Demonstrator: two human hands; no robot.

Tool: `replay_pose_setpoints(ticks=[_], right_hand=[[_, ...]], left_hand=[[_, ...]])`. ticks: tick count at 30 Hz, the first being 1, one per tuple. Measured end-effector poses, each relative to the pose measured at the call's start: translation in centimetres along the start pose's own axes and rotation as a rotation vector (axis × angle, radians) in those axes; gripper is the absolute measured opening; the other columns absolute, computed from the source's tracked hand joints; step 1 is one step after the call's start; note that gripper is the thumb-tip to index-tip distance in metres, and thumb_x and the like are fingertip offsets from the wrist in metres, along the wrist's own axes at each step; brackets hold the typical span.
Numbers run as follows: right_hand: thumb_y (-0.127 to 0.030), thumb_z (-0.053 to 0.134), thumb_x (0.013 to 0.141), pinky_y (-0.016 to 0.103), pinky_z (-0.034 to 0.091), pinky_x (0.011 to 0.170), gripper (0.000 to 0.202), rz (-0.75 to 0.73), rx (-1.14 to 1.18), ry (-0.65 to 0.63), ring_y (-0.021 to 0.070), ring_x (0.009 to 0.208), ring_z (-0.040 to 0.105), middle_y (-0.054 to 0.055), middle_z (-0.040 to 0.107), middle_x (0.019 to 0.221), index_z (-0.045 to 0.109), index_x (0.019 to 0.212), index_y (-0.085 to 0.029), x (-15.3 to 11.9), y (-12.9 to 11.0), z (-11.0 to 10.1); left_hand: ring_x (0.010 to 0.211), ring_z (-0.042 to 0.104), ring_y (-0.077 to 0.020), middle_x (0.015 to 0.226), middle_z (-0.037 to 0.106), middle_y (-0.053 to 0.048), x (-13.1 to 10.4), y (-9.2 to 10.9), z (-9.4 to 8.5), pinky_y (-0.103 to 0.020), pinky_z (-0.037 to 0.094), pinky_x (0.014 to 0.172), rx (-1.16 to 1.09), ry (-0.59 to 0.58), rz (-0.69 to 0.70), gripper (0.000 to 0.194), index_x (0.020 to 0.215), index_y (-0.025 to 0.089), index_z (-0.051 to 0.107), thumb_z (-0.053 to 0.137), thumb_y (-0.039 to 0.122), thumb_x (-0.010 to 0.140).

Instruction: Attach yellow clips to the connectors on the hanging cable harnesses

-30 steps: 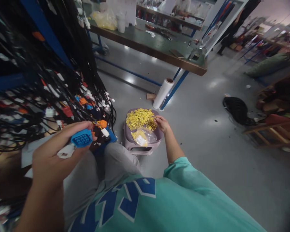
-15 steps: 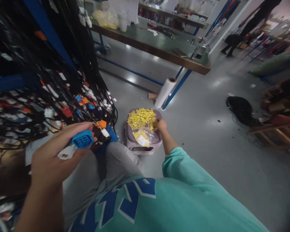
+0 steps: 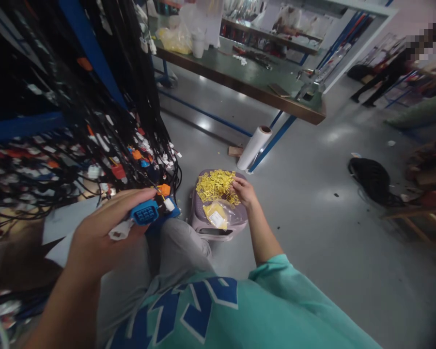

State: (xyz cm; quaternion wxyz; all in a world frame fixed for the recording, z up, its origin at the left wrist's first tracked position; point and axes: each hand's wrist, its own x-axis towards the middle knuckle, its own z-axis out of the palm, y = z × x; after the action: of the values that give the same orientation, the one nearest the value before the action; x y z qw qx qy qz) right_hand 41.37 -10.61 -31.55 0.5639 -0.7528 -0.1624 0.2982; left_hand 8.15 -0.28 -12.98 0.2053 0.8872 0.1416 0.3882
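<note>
My left hand (image 3: 98, 232) is closed round a blue multi-pin wire connector (image 3: 145, 213), its face with the square cavities turned towards me. A white connector (image 3: 120, 230) lies against the same hand's fingers. Lower and to the right, my right hand (image 3: 245, 192) reaches to the edge of a pile of small yellow plastic pieces (image 3: 214, 184). Its fingertips are bent together at the pile; whatever they pinch is too small to make out. The pile rests on a mauve plastic stool (image 3: 199, 227), with a clear bag of yellow pieces (image 3: 217, 216) in front.
Black wire harnesses (image 3: 138, 87) with coloured connectors hang from a blue rack at the left. A green-topped workbench (image 3: 221, 63) stands ahead, with a white film roll (image 3: 254, 148) leaning by its leg. A black bundle (image 3: 372, 182) lies on the floor. Another person (image 3: 381, 80) is at the far right.
The view has shifted, so most things appear lower and further right. My right hand's fingers now show more clearly at the yellow pile. My left hand still holds the blue connector.
</note>
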Motion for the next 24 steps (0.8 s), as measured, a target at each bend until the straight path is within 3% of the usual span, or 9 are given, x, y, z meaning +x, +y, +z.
replay_pose_setpoints(ticks=[3,5,9,13,19,24], right_hand=[[-0.041,0.074,0.062,0.027,0.056,0.072,0.041,-0.089,0.16,-0.161,0.0122,0.064,0.065,-0.003,0.066,0.067,0.066,0.097,-0.021,-4.5,-3.4,1.1],[-0.041,0.08,0.056,0.027,0.057,0.066,0.043,-0.166,0.331,-0.337,0.0127,0.06,0.066,-0.003,0.067,0.064,0.069,0.093,-0.023,-7.6,-5.6,1.8],[-0.037,0.081,0.06,0.026,0.058,0.061,0.035,-0.266,0.414,-0.497,0.0128,0.057,0.067,-0.001,0.07,0.066,0.071,0.091,-0.024,-12.8,-9.6,3.2],[-0.033,0.082,0.058,0.025,0.058,0.055,0.033,-0.353,0.439,-0.525,0.0137,0.058,0.068,-0.002,0.069,0.067,0.069,0.085,-0.022,-16.1,-12.1,4.7],[-0.032,0.079,0.062,0.025,0.057,0.056,0.03,-0.454,0.419,-0.54,0.0112,0.057,0.065,-0.004,0.067,0.068,0.065,0.086,-0.025,-19.4,-13.9,6.2],[-0.028,0.079,0.06,0.025,0.052,0.056,0.027,-0.56,0.385,-0.403,0.0105,0.059,0.061,-0.005,0.065,0.069,0.063,0.082,-0.026,-21.5,-15.0,6.8]], left_hand=[[0.093,0.067,-0.0136,0.105,0.071,0.004,0.3,0.6,0.3,-0.023,0.054,0.082,0.015,0.01,0.045,0.046,0.119,0.035,0.06,0.062,0.016,0.077],[0.091,0.068,-0.0134,0.103,0.071,0.002,0.4,1.2,0.3,-0.023,0.055,0.081,0.035,0.018,0.063,0.038,0.115,0.03,0.061,0.061,0.016,0.08],[0.09,0.068,-0.0141,0.101,0.072,-0.002,0.1,1.8,0.3,-0.025,0.055,0.08,0.075,0.037,0.072,0.033,0.11,0.023,0.063,0.061,0.013,0.079],[0.095,0.067,-0.0165,0.104,0.071,-0.003,-0.6,2.0,0.2,-0.028,0.055,0.084,0.04,0.038,-0.023,0.03,0.107,0.023,0.066,0.058,0.015,0.079],[0.096,0.067,-0.0173,0.105,0.071,-0.003,-1.2,2.7,0.3,-0.029,0.053,0.088,-0.093,0.096,-0.131,0.027,0.103,0.021,0.068,0.059,0.019,0.077],[0.095,0.067,-0.0179,0.104,0.071,-0.004,-1.4,3.1,0.7,-0.03,0.054,0.087,-0.155,0.156,-0.173,0.028,0.102,0.02,0.068,0.063,0.018,0.075]])
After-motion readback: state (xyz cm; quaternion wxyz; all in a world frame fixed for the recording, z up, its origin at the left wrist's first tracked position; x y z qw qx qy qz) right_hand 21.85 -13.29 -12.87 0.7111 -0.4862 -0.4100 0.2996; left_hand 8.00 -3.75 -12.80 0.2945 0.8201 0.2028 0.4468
